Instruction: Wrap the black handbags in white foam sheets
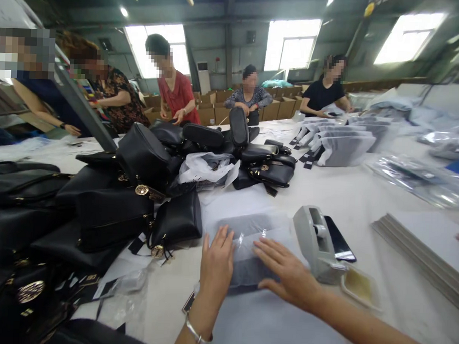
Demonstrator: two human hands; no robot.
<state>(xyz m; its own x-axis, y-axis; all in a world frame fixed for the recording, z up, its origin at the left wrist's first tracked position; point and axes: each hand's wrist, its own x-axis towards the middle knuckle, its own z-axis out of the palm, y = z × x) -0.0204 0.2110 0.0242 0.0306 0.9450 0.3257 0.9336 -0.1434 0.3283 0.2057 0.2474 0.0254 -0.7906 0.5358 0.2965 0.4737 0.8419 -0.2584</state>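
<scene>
A dark, flat item wrapped in translucent white paper [249, 265] lies on the table before me, with strips of clear tape across its top. My left hand [218, 254] rests on its left side, fingers stretched out. Lying flat on the right part of the wrapping is my right hand [282, 261], its fingers spread. Just right of the package stands a grey tape dispenser [313, 245], beside a black phone [338, 238]. More thin white paper [236, 202] extends beyond the package, and another sheet [273, 324] lies nearer me.
Black handbags [115, 213] with gold charms are heaped on the left and ahead. Wrapped packages [345, 143] stand in a row at the back right. Stacked grey boards [418, 254] and clear plastic bags [410, 178] lie on the right. Several co-workers stand across the table.
</scene>
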